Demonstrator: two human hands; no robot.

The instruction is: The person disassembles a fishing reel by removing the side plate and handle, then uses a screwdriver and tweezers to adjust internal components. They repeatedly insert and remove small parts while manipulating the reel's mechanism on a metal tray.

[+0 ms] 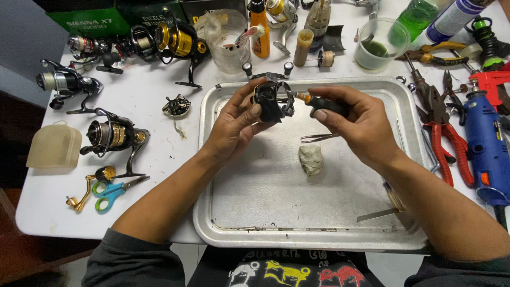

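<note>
A small black fishing reel body [272,101] with a round frame and shiny metal parts sits just above the middle of the frame, held up over the far end of a metal tray with its open side turned to the right. A screwdriver [323,104] with a black handle and an orange collar lies nearly level just right of it. Its tip meets the reel's right side.
</note>
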